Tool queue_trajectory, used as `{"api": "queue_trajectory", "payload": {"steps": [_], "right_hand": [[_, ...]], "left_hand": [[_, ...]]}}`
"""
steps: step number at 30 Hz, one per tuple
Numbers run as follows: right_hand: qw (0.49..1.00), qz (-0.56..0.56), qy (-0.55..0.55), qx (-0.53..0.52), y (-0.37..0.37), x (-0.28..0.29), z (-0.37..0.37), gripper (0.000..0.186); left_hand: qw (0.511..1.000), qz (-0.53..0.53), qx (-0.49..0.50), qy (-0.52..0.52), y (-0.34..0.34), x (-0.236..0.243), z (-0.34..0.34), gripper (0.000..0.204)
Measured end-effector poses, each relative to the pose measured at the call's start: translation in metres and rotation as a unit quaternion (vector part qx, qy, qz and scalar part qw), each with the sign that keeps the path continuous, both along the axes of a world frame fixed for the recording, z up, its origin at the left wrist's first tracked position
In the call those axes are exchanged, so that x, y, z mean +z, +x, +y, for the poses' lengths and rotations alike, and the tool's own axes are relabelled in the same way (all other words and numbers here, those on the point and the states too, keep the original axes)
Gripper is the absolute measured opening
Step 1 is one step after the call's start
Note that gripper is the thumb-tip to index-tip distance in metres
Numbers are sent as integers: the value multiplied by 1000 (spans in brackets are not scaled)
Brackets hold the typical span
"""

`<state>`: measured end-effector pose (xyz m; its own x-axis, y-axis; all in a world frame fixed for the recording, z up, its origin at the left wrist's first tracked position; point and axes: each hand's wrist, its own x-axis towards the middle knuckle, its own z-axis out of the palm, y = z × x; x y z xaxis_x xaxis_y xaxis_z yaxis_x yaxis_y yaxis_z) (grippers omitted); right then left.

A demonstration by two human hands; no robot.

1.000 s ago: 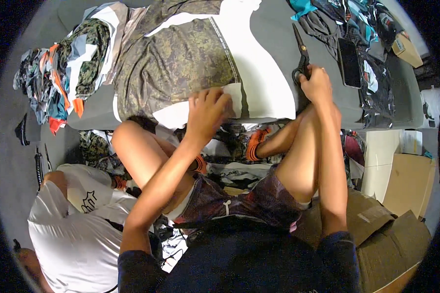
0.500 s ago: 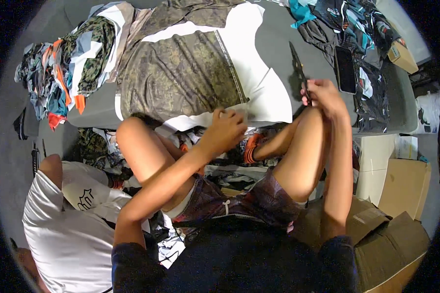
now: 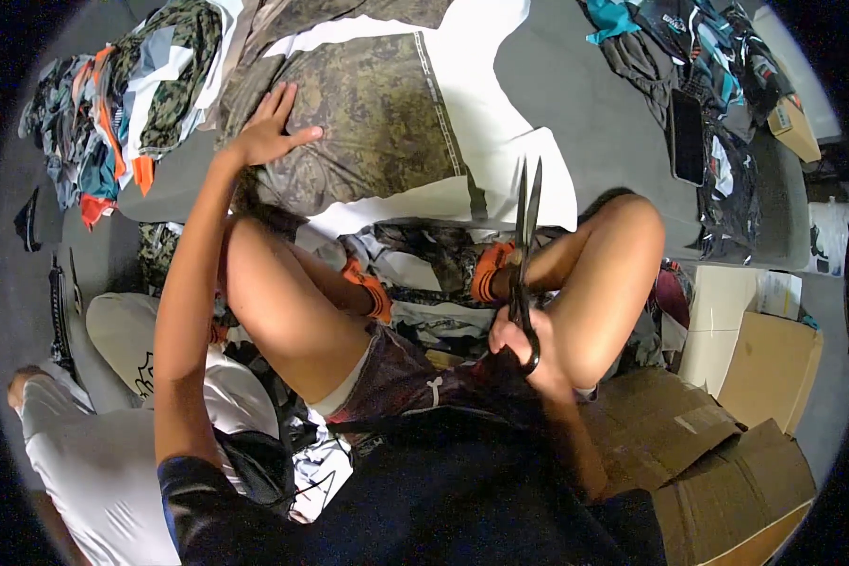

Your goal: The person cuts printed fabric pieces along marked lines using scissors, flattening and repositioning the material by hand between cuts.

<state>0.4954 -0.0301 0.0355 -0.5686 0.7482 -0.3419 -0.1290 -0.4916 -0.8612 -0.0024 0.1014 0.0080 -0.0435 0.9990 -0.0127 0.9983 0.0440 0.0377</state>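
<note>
My left hand [image 3: 269, 134] lies flat with spread fingers on the left part of a camouflage-print fabric piece [image 3: 373, 118]. White fabric [image 3: 486, 104] borders this print on the right and along its near edge. Close to my right knee, my right hand [image 3: 538, 347] is closed around the handles of a pair of black scissors [image 3: 521, 269]. Their long blades point away from me and stand slightly apart, with the tips over the white fabric's near right corner. Nothing shows between the blades.
Printed garment pieces [image 3: 104, 113] are heaped at the far left. A phone [image 3: 687, 137] lies beside dark and teal fabric at the right. Cardboard boxes [image 3: 670, 415] stand near right. Fabric scraps [image 3: 424, 259] cover the floor between my feet. Another person's white shirt [image 3: 94, 453] is at lower left.
My left hand has moved from the fabric's near edge to its left side and flattened there. My right hand has come down and inward with the scissors, whose blades now stand apart.
</note>
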Motion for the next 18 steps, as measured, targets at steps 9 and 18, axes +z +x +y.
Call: {"api": "queue_trajectory", "payload": {"steps": [9,18], "right_hand": [[976,-176,112,64,-2,8,-3,15],[963,-212,144,86,-8,-8,0,18]], "left_hand": [[965,-201,-168,20,136,59,23,79],[945,-124,-277,125,170,15,20,90]]}}
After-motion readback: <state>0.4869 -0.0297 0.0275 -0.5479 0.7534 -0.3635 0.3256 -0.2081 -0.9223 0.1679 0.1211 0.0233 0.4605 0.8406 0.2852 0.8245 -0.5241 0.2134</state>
